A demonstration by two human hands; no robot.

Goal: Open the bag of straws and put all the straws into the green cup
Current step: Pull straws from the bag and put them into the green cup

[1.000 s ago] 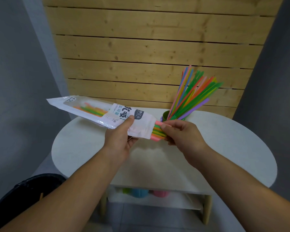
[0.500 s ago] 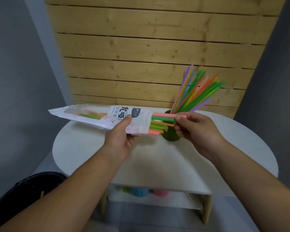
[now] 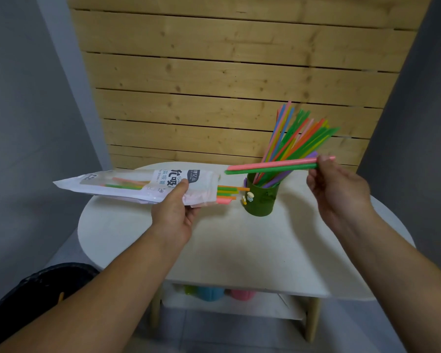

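The right fingertips (image 3: 320,162) pinch one end of two straws (image 3: 273,167), one pink and one green, which lie side by side and nearly level. The right hand (image 3: 339,189) is held up to the right of the green cup (image 3: 261,200), and its forearm runs back to the lower right. The straws' free ends point left towards the bag (image 3: 127,183) but are clear of it.

On the other side, the left thumb presses on top of the bag near its open mouth and the fingers curl beneath. The left hand (image 3: 173,212) grips it almost flat above the table (image 3: 239,250), with the closed end pointing left. A few remaining straws (image 3: 227,193) poke out of the mouth towards the cup and stop just short of it. The cup stands towards the back of the table and holds a fan of coloured straws (image 3: 295,138) leaning right.

Half a second ago the two straws were only partway out of the bag, and the right hand was close to its mouth. Now they are fully out, and the hand has moved off to the right and higher. The bag has barely shifted.
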